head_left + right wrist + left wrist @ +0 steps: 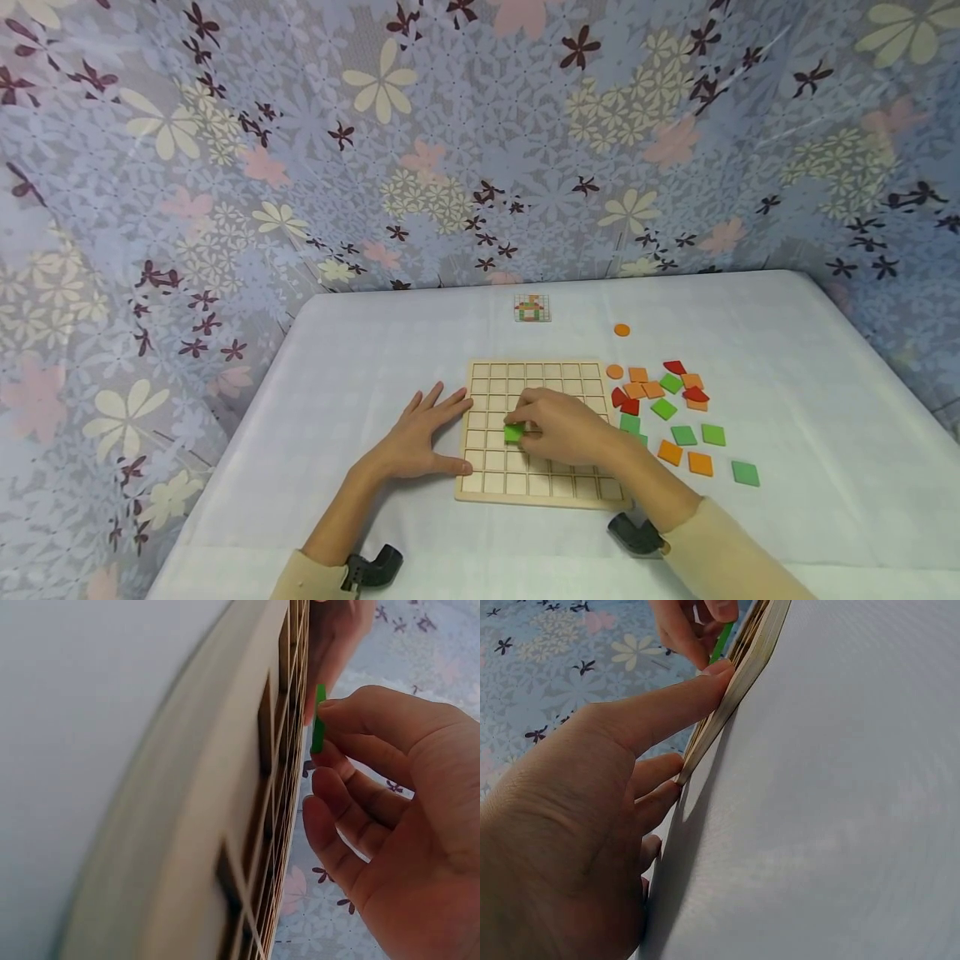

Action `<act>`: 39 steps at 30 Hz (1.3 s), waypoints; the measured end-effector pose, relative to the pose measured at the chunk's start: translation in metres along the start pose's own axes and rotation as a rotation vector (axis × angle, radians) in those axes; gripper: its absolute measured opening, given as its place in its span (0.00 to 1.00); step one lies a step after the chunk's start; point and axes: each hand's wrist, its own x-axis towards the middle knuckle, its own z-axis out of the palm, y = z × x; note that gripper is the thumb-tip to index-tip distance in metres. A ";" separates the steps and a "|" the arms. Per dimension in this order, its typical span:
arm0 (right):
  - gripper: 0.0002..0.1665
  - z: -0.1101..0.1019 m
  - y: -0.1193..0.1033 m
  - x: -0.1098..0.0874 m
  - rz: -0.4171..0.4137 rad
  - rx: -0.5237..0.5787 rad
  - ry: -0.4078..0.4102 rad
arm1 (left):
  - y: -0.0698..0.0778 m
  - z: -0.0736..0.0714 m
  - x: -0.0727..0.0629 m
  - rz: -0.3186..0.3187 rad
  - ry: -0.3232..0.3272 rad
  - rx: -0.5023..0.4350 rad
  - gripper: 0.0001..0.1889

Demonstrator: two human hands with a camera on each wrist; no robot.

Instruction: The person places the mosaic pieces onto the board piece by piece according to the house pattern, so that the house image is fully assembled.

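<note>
One green tile (513, 433) is pinched by the right hand (564, 427) over the grid board (493, 482), left of its middle; the board's left edge is touched by the spread left hand (417, 439); the tile is best squared before release.

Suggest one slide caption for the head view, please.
The right hand pinches a thin, bright green tile over a pale wooden grid board while the left hand touches its edge.

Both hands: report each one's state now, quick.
Left hand: open, touching the edge of the wooden grid board.
Right hand: closed, pinching a bright green square tile.
</note>
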 end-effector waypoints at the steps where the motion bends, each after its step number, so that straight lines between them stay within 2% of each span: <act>1: 0.17 0.001 0.000 0.001 0.000 -0.001 -0.001 | 0.000 0.000 0.000 0.000 0.000 -0.002 0.53; 15: 0.16 0.009 -0.007 0.007 -0.008 -0.044 -0.010 | 0.001 -0.002 0.001 0.021 0.001 0.012 0.52; 28: 0.15 0.016 -0.009 0.009 -0.017 -0.025 -0.015 | -0.002 0.000 -0.001 -0.006 -0.017 0.019 0.53; 39: 0.15 0.019 -0.012 0.014 -0.023 -0.019 0.010 | -0.001 -0.001 0.000 0.008 -0.008 0.014 0.53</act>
